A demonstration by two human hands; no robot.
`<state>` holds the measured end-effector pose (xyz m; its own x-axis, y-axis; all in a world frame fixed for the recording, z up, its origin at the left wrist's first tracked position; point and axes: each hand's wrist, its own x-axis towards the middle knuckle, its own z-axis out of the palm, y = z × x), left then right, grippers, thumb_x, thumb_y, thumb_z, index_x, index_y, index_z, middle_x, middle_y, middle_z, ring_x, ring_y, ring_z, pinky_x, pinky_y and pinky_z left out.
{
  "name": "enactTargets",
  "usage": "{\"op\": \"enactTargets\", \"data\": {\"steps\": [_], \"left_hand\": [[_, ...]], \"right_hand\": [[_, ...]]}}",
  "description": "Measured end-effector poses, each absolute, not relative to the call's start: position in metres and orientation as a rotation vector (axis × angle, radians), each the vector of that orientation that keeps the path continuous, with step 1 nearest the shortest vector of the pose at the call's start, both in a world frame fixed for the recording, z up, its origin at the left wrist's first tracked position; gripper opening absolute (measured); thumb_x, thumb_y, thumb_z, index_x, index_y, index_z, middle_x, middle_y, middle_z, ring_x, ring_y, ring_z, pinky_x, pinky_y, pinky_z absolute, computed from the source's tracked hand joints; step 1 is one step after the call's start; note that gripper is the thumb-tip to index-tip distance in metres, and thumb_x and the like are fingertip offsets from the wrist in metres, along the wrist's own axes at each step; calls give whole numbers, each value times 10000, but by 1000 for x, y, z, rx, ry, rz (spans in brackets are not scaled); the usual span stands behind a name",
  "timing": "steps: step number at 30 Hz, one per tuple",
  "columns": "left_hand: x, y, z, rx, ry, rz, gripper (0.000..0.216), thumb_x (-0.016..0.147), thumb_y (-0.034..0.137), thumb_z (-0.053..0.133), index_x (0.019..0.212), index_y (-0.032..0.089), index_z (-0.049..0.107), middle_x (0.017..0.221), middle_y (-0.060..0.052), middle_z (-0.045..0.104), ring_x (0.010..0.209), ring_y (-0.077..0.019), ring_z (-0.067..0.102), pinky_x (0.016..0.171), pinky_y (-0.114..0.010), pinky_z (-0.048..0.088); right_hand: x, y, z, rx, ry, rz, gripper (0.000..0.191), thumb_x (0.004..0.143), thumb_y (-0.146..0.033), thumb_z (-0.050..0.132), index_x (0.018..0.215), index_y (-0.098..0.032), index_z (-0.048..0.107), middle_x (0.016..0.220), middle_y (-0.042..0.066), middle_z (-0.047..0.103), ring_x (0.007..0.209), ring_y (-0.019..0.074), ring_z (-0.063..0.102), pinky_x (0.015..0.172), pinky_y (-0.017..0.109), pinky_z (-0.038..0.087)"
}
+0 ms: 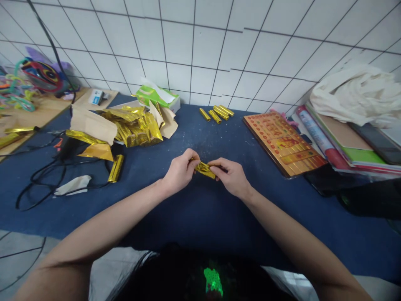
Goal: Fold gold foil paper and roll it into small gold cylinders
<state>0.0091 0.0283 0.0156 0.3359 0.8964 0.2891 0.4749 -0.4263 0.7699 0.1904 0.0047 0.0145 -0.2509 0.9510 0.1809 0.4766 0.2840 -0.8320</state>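
Observation:
A small folded piece of gold foil paper point(205, 169) is held between both hands above the blue table cover point(194, 209). My left hand point(181, 170) pinches its left end with closed fingers. My right hand point(230, 176) grips its right end, fingers curled. A heap of gold foil sheets point(134, 125) lies on brown wrapping paper at the back left. Several finished gold rolls point(216, 113) lie in a row near the tiled wall. One more gold roll point(115, 168) lies alone left of my hands.
A red-and-gold printed stack point(283, 142) lies at the right. Books and a white cloth point(354, 94) pile up at the far right. Black cables point(40, 175) and a white scrap point(73, 185) lie at the left. A green box point(158, 97) stands by the wall.

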Motion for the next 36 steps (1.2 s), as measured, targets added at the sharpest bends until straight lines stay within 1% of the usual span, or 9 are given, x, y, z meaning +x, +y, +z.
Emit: {"op": "enactTargets", "data": {"steps": [2,5,8,13,15,20,24,27,36], "left_hand": [[8,28,17,2044,1169,964,56,836,165,422,796,191,452,572,69,504,513,-64,513,542,-184,397],[6,29,19,2084,1164,949,65,830,155,425,785,185,461,609,56,514,532,-64,510,548,-186,397],[7,29,20,2120,1165,919,73,824,146,429,773,183,464,662,42,533,575,-69,518,566,-191,400],[9,26,21,2126,1156,905,77,824,130,425,777,182,457,685,35,538,613,-76,521,581,-194,396],[8,25,22,2138,1149,908,80,823,124,424,783,183,461,683,37,531,611,-75,513,587,-195,396],[6,23,27,2150,1042,939,84,822,121,415,791,186,459,692,39,520,600,-66,494,582,-184,399],[5,21,29,2173,971,950,90,825,119,408,795,187,459,693,39,520,597,-61,490,571,-177,395],[5,20,28,2194,989,905,81,832,137,409,819,189,470,715,30,530,614,-68,503,583,-187,405],[8,19,25,2220,1061,889,103,837,139,418,897,193,482,752,21,564,631,-74,536,600,-191,426]], "right_hand": [[191,5,18,-1307,-1887,1015,233,849,-276,444,930,-178,639,698,-6,599,470,71,490,499,221,406],[191,6,21,-1292,-2000,1084,253,862,-304,427,917,-169,634,680,-10,599,519,80,506,523,214,393],[191,4,21,-1283,-2126,968,219,861,-315,445,862,-176,614,675,-10,593,592,97,529,576,218,393],[188,0,18,-1281,-2270,743,244,878,-258,383,722,-177,552,646,-5,542,585,104,495,589,236,372],[187,0,19,-1278,-2178,902,258,879,-283,386,689,-180,528,614,-16,512,565,99,483,570,231,379],[189,1,24,-1109,-1700,1612,317,852,-416,443,693,-159,537,584,-19,528,496,87,515,501,222,432],[193,4,27,-1029,-1582,1817,296,816,-406,514,754,-129,594,595,5,604,457,91,562,458,216,446],[193,4,29,-1061,-1561,1842,254,793,-364,549,761,-120,614,613,15,637,469,103,598,461,219,473],[185,-2,28,-1211,-1510,1651,156,746,-274,587,664,-142,609,527,-19,608,464,93,590,472,210,485]]}}
